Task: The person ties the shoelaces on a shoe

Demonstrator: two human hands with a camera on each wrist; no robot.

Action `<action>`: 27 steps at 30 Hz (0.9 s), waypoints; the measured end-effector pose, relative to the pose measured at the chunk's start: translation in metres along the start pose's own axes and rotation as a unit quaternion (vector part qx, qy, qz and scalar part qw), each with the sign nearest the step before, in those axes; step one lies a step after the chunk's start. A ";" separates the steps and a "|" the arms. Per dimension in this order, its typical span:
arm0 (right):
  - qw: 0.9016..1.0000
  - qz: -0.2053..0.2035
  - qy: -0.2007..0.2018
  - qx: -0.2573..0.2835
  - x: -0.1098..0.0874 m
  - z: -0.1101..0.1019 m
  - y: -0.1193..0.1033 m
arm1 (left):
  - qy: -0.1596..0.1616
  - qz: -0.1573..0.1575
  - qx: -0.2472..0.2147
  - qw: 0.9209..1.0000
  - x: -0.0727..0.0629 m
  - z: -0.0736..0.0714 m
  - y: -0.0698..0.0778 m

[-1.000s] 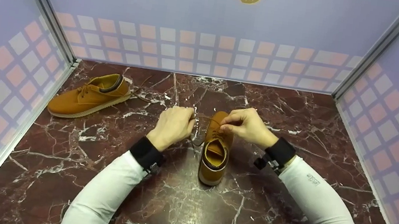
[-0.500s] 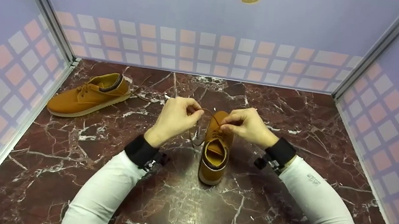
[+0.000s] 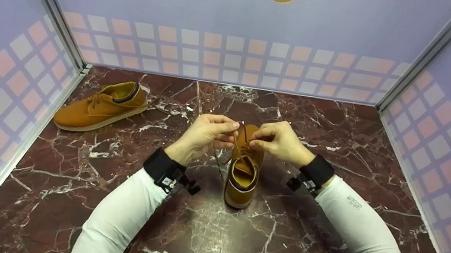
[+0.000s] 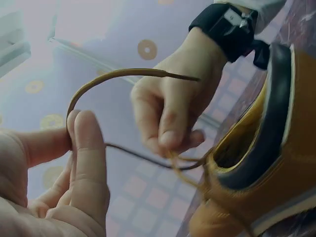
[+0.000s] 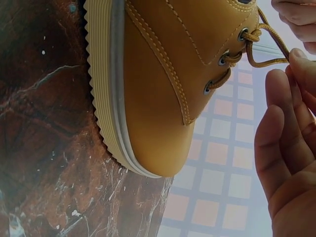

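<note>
A tan lace-up shoe [image 3: 239, 196] stands upright in front of me, toe pointing away. My left hand [image 3: 207, 135] is at its left side and pinches a brown shoelace [image 4: 118, 73] between thumb and fingers. The lace's loose end curves out above those fingertips in the left wrist view. Over the laced front, my right hand [image 3: 279, 143] pinches a loop of lace [image 5: 269, 63] close to the top eyelets. In the right wrist view, lace runs through the metal eyelets [image 5: 222, 59]. The exact grip inside the right fingertips is partly hidden.
A matching tan shoe [image 3: 99, 112] sits at the back left, toe to the left, with a lace trailing behind its heel. The dark red marbled tabletop [image 3: 302, 241] is enclosed by lilac panels [image 3: 207, 2] at the back and sides.
My left hand first moves up and back, then turns and comes right toward the shoe, with the lace now between its fingertips. The right hand keeps its pinch in place.
</note>
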State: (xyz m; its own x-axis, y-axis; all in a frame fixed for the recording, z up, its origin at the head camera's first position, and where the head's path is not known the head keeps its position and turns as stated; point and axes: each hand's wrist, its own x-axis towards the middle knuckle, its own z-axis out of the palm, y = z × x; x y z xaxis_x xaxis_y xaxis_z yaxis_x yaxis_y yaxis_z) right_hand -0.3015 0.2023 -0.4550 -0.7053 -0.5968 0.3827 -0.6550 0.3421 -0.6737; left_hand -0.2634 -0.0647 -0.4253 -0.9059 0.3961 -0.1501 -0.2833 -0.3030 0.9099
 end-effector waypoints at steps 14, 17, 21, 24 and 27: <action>1.000 -0.003 -0.010 -0.008 0.001 -0.003 -0.001 | 0.025 0.057 0.173 0.983 -0.001 0.033 -0.046; 1.000 0.001 -0.015 -0.006 0.000 -0.003 0.000 | 0.052 0.105 0.269 0.956 -0.002 0.042 -0.057; 1.000 -0.004 -0.013 0.000 0.001 -0.004 0.001 | 0.074 0.160 0.334 0.926 -0.001 0.054 -0.066; 1.000 -0.002 -0.018 0.002 0.002 -0.005 0.000 | 0.089 0.182 0.408 0.890 0.001 0.060 -0.066; 1.000 0.010 -0.027 0.000 0.002 -0.006 -0.002 | 0.078 0.180 0.540 0.818 0.002 0.062 -0.062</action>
State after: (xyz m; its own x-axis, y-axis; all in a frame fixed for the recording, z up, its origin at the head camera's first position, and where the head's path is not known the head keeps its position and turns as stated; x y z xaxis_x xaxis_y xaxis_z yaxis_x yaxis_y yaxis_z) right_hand -0.3036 0.2048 -0.4493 -0.7019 -0.6289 0.3343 -0.6415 0.3542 -0.6805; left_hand -0.2282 0.0085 -0.4578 -0.9224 0.3083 0.2327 0.3784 0.6009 0.7041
